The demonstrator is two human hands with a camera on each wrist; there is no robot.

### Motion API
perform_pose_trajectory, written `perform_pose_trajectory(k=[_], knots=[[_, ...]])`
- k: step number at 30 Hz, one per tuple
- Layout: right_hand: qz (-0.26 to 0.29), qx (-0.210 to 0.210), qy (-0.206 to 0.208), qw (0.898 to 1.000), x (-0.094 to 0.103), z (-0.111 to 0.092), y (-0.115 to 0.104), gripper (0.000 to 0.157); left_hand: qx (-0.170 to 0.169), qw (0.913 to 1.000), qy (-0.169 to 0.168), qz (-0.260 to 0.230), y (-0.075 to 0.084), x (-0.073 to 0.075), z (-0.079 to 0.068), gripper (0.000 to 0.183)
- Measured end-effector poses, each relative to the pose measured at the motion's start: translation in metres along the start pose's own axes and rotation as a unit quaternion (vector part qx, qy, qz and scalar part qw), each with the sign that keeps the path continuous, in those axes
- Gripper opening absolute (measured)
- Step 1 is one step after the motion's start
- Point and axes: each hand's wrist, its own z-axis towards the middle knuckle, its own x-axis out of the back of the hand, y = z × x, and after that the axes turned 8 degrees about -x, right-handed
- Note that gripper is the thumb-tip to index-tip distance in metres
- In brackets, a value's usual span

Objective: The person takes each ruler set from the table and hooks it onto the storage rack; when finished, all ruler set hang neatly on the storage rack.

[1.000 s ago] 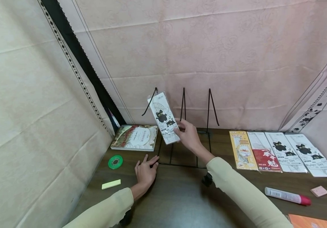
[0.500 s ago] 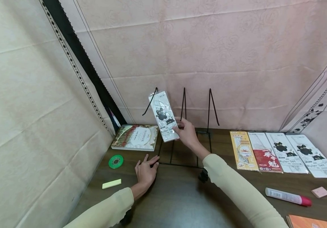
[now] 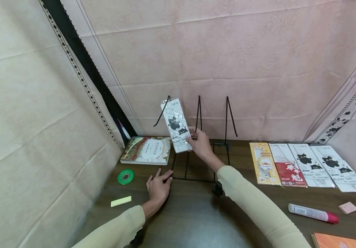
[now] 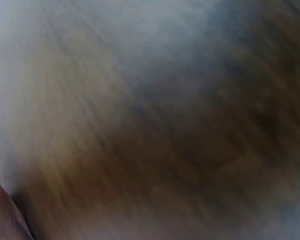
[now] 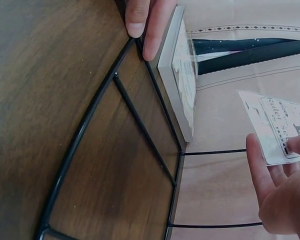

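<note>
My right hand [image 3: 201, 143] pinches the lower right edge of a white packaged ruler set [image 3: 174, 117] printed with black cats. The packet tilts slightly, its top at the left hook [image 3: 162, 112] of a black wire rack [image 5: 85, 121]. That hook's arm crosses in front of the packet's upper left; whether it passes through the packet's hole, I cannot tell. My left hand [image 3: 159, 187] rests at the rack's front left corner with fingers extended, and in the right wrist view its fingertips [image 5: 135, 29] touch the wire. The left wrist view is mostly blurred brown tabletop.
A book [image 3: 146, 150] lies left of the rack, with a green disc [image 3: 125, 176] and pale yellow strip [image 3: 121, 201] nearer. At right are a yellow packet [image 3: 264, 163], red-and-white packet [image 3: 289, 168], more cat ruler sets [image 3: 312, 165], a glue-like tube [image 3: 312, 213] and pink block [image 3: 347, 207].
My right hand has shifted slightly left and up with the ruler set, whose lower end swings left so it stands more upright. The left hand stays in place.
</note>
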Motion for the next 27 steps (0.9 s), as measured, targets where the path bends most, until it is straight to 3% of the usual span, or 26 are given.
perform_pose_trajectory(k=[14, 27], knots=[[-0.129, 0.023, 0.005, 0.991, 0.004, 0.001, 0.018, 0.023, -0.001, 1.0, 0.006, 0.007, 0.001, -0.002, 0.0, 0.03], [-0.15, 0.041, 0.003, 0.988, 0.04, -0.02, 0.03, 0.018, -0.002, 1.0, -0.005, 0.001, 0.004, 0.003, -0.002, 0.031]])
